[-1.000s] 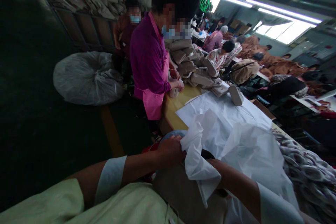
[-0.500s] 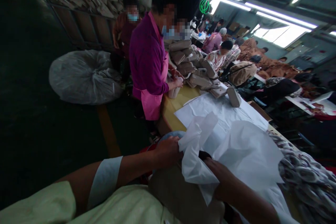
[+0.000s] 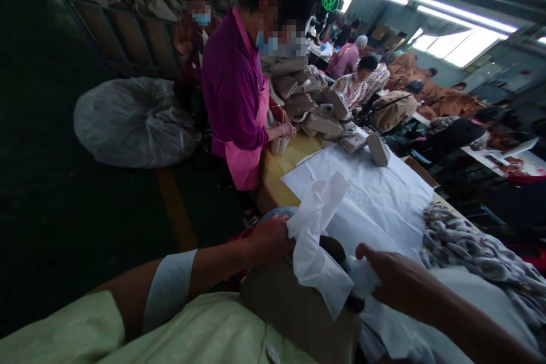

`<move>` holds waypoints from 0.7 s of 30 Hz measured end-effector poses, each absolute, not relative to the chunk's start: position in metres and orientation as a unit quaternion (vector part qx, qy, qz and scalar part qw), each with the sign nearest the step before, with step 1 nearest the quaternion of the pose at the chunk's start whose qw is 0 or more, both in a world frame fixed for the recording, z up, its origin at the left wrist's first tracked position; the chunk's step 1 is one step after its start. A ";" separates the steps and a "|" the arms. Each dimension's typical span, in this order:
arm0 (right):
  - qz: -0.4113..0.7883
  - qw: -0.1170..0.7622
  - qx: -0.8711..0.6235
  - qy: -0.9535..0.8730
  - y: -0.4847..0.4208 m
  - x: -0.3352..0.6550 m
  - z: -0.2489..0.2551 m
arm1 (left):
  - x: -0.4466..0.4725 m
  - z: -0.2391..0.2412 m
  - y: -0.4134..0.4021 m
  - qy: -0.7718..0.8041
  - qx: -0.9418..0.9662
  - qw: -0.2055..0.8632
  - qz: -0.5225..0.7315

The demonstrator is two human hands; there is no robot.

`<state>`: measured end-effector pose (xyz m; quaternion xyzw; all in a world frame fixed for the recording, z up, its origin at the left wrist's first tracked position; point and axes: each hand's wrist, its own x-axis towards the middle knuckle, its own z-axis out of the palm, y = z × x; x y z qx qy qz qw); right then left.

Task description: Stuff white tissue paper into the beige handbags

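Observation:
A taupe handbag rests tilted against my lap, with crumpled white tissue paper rising from its opening. My left hand is closed at the bag's upper left edge, beside the paper; its fingertips are hidden. To the right of the opening, my right hand pinches another white sheet, which trails below the wrist towards the lower right. A dark rounded part shows between the paper and my right hand.
A yellow table carries flat white sheets, a pile of taupe bags and bundled grey-white straps or rings. A co-worker in a pink apron handles a bag there. On the floor lies a big plastic-wrapped bundle.
My right hand has moved right, away from the bag's opening, and the large sheet has swung down with it. My left hand stays at the bag. The co-worker at the back has raised a hand.

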<state>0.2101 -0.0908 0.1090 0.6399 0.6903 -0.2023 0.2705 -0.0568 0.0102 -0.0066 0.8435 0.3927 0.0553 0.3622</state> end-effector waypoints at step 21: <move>-0.180 0.275 0.676 0.659 -0.069 0.155 0.109 | -0.059 0.003 0.008 0.378 0.848 0.369 0.049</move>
